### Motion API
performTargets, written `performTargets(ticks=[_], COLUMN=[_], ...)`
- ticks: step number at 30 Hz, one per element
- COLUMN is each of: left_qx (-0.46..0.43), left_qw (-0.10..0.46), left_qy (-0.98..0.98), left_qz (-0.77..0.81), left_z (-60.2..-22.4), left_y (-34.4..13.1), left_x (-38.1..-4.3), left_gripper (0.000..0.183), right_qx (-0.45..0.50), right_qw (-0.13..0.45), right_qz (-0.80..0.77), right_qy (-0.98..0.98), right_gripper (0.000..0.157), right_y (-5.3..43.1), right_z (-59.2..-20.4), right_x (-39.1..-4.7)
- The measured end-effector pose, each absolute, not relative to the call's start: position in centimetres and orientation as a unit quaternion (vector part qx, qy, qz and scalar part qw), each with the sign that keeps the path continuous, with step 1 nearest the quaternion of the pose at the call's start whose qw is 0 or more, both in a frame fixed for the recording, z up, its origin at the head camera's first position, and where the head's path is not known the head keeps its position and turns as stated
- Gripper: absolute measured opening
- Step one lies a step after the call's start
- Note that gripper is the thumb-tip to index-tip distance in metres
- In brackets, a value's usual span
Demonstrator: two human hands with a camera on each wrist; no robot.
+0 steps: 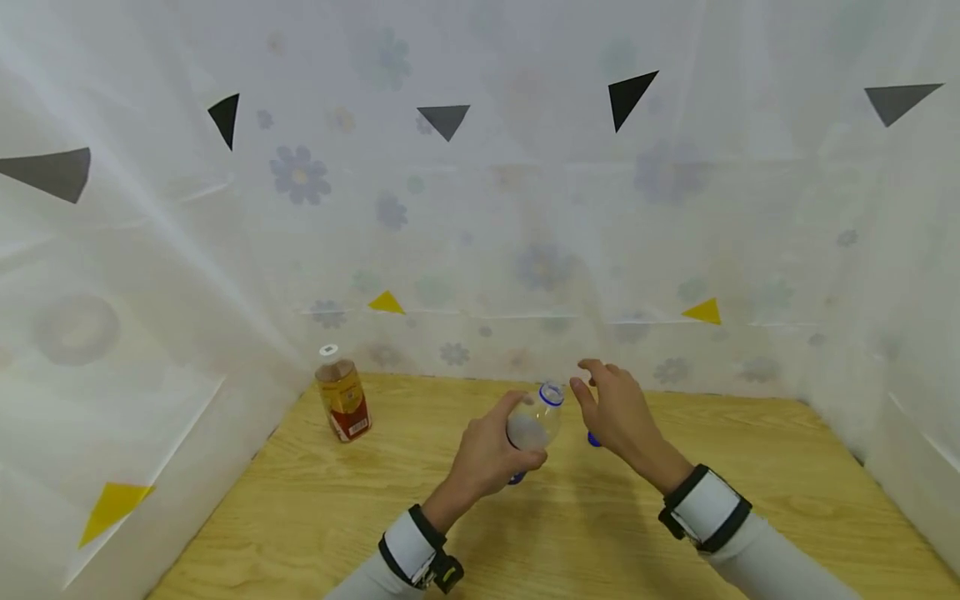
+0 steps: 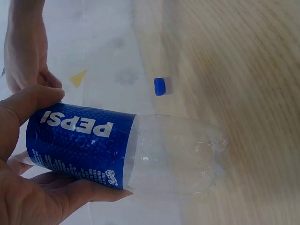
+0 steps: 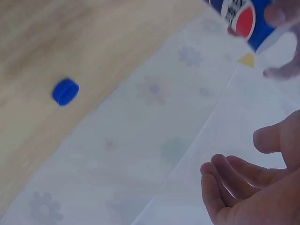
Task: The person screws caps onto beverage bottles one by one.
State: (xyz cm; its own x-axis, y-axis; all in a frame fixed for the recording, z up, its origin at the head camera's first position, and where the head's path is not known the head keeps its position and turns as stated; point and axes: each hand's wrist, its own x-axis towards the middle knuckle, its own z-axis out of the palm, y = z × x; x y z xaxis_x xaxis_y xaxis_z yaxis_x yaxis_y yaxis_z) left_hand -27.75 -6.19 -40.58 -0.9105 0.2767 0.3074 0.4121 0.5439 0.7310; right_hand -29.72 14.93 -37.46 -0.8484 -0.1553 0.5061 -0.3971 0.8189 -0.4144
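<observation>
My left hand (image 1: 487, 450) grips a clear plastic Pepsi bottle (image 2: 173, 152) around its blue label (image 2: 84, 140). The bottle has no cap on, and its open mouth (image 1: 552, 392) with a blue ring tilts up and to the right. It looks empty in the left wrist view. To the right of the mouth, my right hand (image 1: 618, 408) is raised with nothing in it, fingers loosely bent and apart from the bottle. A blue bottle cap (image 3: 65, 92) sits on the table below the right hand, partly hidden by it in the head view.
A bottle of amber drink (image 1: 345, 398) with a white cap and yellow-red label stands at the table's back left. The wooden table (image 1: 300, 508) is bordered by pale flower-patterned sheeting (image 1: 480, 242) at the back and both sides, marked with black, grey and yellow triangles.
</observation>
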Motion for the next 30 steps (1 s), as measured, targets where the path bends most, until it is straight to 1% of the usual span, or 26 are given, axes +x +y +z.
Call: performTargets(ticks=[2, 6, 9, 12, 16, 20, 22, 25, 30], left_qx=[-0.194, -0.193, -0.192, -0.193, -0.196, -0.196, -0.196, -0.193, -0.192], left_qw=[0.076, 0.077, 0.076, 0.074, 0.072, 0.072, 0.074, 0.074, 0.071], left_qy=[-0.876, -0.877, -0.879, -0.88, -0.879, -0.88, -0.88, -0.881, -0.88], left_qz=[-0.435, -0.433, -0.43, -0.428, -0.429, -0.427, -0.425, -0.425, -0.428], left_z=[-40.6, -40.5, -40.4, -40.4, -40.4, -40.3, -40.3, -40.3, -40.3], left_y=[-6.1, -6.1, -6.1, -6.1, -6.1, -6.0, -6.0, -6.0, -6.0], left_x=[-27.7, -27.7, -27.8, -27.8, -27.8, -27.8, -27.8, -27.8, -27.7], left_gripper=[0.071, 0.071, 0.071, 0.071, 0.07, 0.071, 0.071, 0.07, 0.071], right_qx=[0.141, 0.108, 0.088, 0.069, 0.055, 0.059, 0.066, 0.075, 0.072], right_qw=[0.216, 0.144, 0.091, 0.064, 0.059, 0.062, 0.057, 0.049, 0.053], right_qz=[0.255, 0.241, 0.215, 0.191, 0.187, 0.187, 0.194, 0.201, 0.21], right_qy=[-0.932, -0.954, -0.968, -0.977, -0.979, -0.979, -0.977, -0.976, -0.974], right_gripper=[0.041, 0.05, 0.057, 0.06, 0.057, 0.044, 0.036, 0.028, 0.022], right_y=[15.1, 15.5, 15.9, 16.5, 17.7, 18.5, 18.6, 18.6, 18.6], right_z=[-37.0, -37.1, -38.3, -40.3, -43.0, -45.0, -45.7, -46.4, -47.2], right_x=[-30.8, -32.7, -33.9, -34.6, -34.8, -34.8, -34.8, -34.7, -34.8])
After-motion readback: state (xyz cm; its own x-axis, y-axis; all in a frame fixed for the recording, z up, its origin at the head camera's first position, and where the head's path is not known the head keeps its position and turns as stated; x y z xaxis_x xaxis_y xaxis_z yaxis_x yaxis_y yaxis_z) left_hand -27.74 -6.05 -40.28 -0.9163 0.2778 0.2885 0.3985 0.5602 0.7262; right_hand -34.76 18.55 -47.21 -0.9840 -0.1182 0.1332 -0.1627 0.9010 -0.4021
